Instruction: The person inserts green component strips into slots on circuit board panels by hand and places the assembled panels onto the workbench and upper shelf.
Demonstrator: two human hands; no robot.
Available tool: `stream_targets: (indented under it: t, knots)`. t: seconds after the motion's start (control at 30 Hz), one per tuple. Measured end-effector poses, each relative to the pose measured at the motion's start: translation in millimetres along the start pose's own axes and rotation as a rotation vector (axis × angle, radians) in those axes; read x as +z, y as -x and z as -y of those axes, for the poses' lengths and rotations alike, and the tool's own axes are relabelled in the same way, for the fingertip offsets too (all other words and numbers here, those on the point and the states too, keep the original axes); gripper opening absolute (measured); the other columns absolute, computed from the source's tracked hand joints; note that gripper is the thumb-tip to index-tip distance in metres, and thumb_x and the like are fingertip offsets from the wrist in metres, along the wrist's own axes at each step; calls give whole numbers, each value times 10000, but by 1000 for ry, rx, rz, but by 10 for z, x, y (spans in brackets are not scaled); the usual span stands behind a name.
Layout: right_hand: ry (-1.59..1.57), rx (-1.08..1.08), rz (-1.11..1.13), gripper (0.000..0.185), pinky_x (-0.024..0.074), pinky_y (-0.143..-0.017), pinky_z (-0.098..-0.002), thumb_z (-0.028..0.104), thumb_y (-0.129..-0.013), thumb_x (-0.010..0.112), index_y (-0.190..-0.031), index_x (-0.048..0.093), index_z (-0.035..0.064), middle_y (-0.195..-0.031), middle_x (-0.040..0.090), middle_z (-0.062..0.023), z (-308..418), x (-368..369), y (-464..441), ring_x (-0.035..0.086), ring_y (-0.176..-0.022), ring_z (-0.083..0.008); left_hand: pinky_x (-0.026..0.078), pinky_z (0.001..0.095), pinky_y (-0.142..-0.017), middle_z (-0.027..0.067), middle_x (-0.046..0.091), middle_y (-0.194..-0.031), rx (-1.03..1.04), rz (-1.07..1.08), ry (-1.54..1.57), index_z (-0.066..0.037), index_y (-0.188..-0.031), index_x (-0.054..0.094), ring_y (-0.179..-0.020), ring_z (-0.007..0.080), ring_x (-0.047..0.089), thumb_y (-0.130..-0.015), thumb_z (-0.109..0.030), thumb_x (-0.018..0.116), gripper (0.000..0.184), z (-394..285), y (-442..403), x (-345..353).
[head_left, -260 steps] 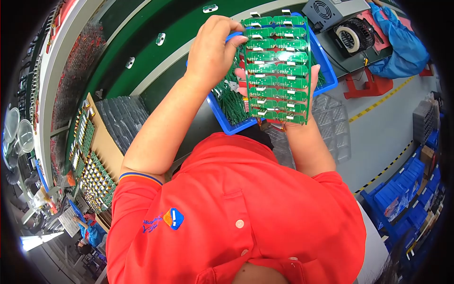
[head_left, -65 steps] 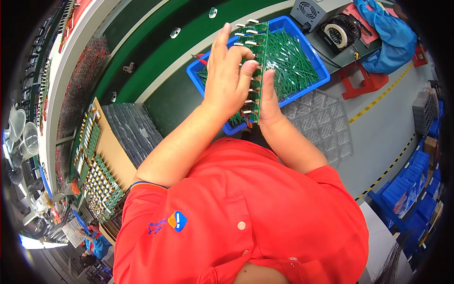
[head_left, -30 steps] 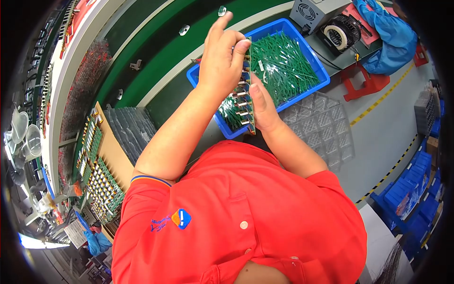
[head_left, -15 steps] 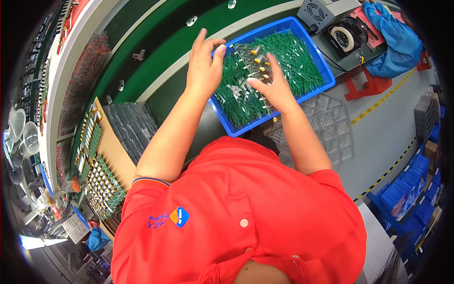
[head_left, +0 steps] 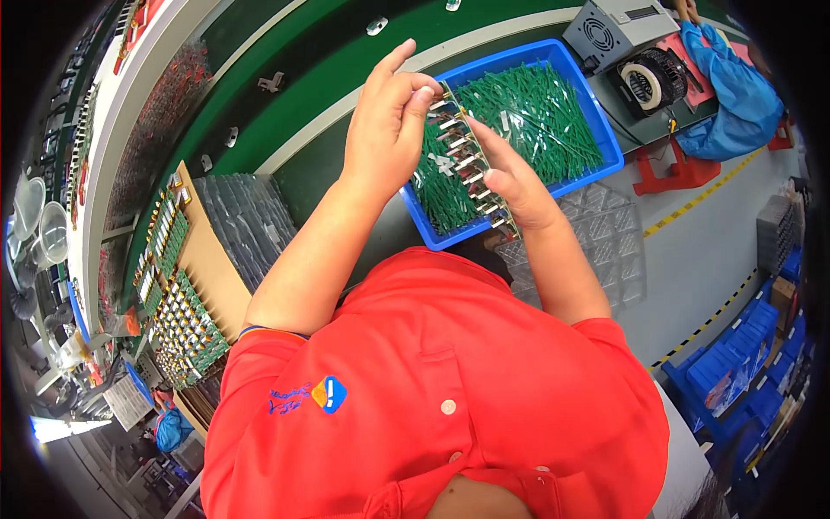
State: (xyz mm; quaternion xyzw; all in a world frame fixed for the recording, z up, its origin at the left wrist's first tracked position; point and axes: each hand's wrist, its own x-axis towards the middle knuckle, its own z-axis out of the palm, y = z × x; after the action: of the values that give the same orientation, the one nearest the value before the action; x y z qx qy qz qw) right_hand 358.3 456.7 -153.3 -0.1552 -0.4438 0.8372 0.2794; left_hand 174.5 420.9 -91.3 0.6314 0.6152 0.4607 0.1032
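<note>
Over a blue tray, a long narrow circuit board (head_left: 468,160) is held nearly edge-on, with a row of white connectors along it. The thumb and fingertips of my left hand (head_left: 386,130) are closed at its far end, index finger raised. My right hand (head_left: 519,186) grips the board from the right side, thumb toward me and fingers along its face. Beneath lies the blue tray (head_left: 612,156), filled with thin green strips (head_left: 540,117) and a few small white pieces. Part of the board's right face is hidden by my right hand.
Stacked dark sheets (head_left: 246,221) and a cardboard-backed stack with populated green boards (head_left: 186,333) stand on the left. A grey metal box (head_left: 609,35) and a black coil-like part (head_left: 648,82) are beyond the tray. Clear plastic trays (head_left: 596,242) sit at right; another person's blue sleeve (head_left: 735,95) shows.
The board has been turned from showing its face with yellow parts to nearly edge-on, white connectors leftward. My left hand has come in onto its far end; the view shifted slightly.
</note>
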Motion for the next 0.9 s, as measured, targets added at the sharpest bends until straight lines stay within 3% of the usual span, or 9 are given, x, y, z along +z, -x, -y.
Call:
stream_targets:
  t: [0.1,0.13,0.17,0.2,0.3,0.33,0.67,0.77,0.9]
  knots:
    - [-222,93,73,941,397,-1015,-456,547,-763,645,-1435,258,14,-1387,398,-192,7,-77,-12,434,-1259,-292,446,360,-898,181,529,-1243,95,-154,-77,-32,-972,600,-1126,290,546,-919,-135,530,135,22,-6,-9]
    - [-483,230,159,934,359,-1024,-568,577,-779,602,-1441,233,32,-1408,368,-221,96,-104,22,402,-1275,-376,452,343,-878,156,550,-1194,-61,-183,64,-27,-981,593,-1071,253,560,-925,-142,527,144,48,11,3]
    - [-650,157,168,929,351,-1018,-589,587,-789,577,-1447,215,41,-1399,381,-227,100,-50,13,403,-1270,-394,459,327,-857,132,571,-1144,-219,-211,204,-22,-990,586,-1016,217,574,-931,-149,523,153,76,32,15]
    - [-816,81,176,924,342,-1012,-610,597,-798,553,-1454,198,49,-1390,394,-232,114,39,-10,403,-1266,-413,473,291,-784,72,607,-955,-258,-201,177,-13,-947,585,-867,153,581,-953,-182,502,188,103,37,-3]
    - [-1139,12,239,639,367,-1024,-526,475,-925,404,-1389,364,37,-1353,461,-199,-12,-97,45,460,-1231,-355,466,259,-701,34,591,-789,-371,85,383,-14,-868,574,-738,121,563,-968,-221,483,247,73,77,-129]
    - [-1083,7,303,530,399,-1009,-467,395,-966,353,-1334,441,24,-1329,492,-181,9,-110,73,505,-1191,-318,443,234,-640,9,551,-693,-380,62,401,-25,-779,552,-653,91,520,-977,-246,471,307,33,83,-125]
    - [-887,230,166,483,446,-968,-448,346,-1003,315,-1332,425,12,-1282,532,-176,46,-190,248,555,-1137,-295,354,225,-486,5,529,-634,-356,414,727,-36,-762,567,-535,67,419,-959,-372,500,395,-152,100,-502]
    - [-875,249,152,467,469,-942,-451,337,-1001,323,-1323,436,19,-1267,542,-175,128,-36,223,572,-1112,-296,370,215,-540,-12,537,-634,-311,418,861,-16,-791,604,-571,53,449,-950,-336,536,364,-249,82,-545]
    - [-1003,258,242,428,522,-857,-459,319,-985,360,-1272,475,22,-1176,594,-164,112,159,128,614,-1024,-292,343,212,-487,-10,527,-602,-220,302,1103,-37,-750,585,-529,54,434,-965,-370,496,406,-359,12,-435]
